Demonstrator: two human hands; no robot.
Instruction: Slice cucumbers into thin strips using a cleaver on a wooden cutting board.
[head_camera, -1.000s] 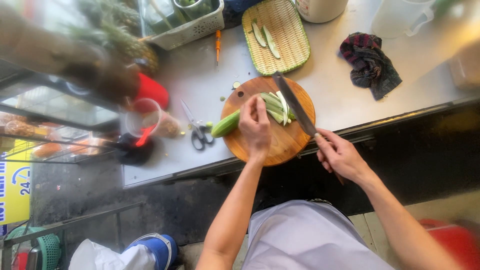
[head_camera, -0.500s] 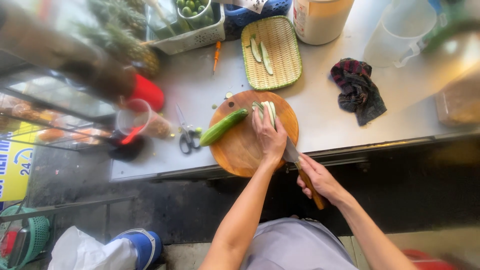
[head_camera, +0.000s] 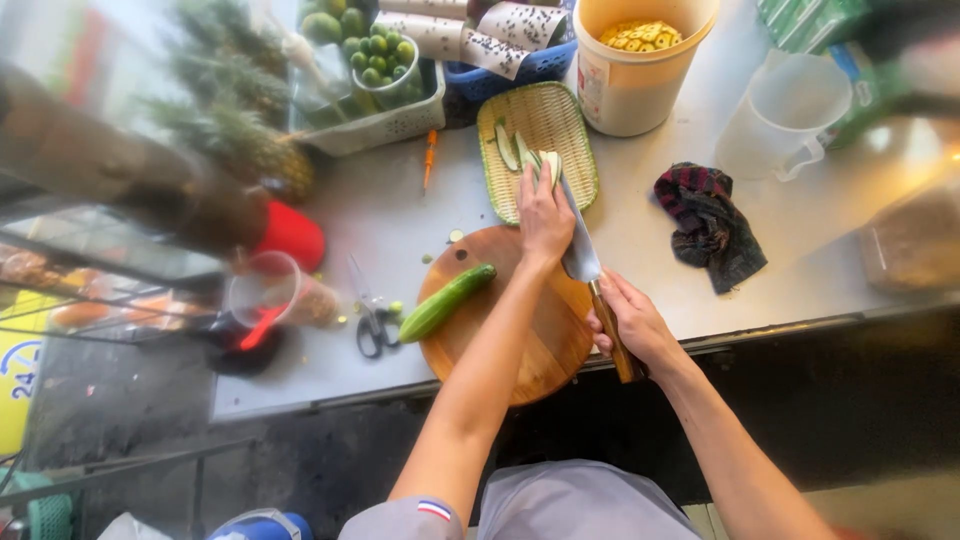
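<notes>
Gripping the knife (head_camera: 582, 250), the right hand (head_camera: 630, 322) nears the counter edge (head_camera: 760, 335); the left hand (head_camera: 545, 215), fingers curled, presses cucumber slices (head_camera: 545, 165) over the woven tray (head_camera: 535, 125), cloth (head_camera: 710, 225) aside.

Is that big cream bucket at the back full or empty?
Partly full. The bucket has no lid, and yellow pieces cover what shows inside, below the rim.

Bright daylight, glare on the counter (head_camera: 400, 215), left edge smeared, perhaps motion blur.
</notes>
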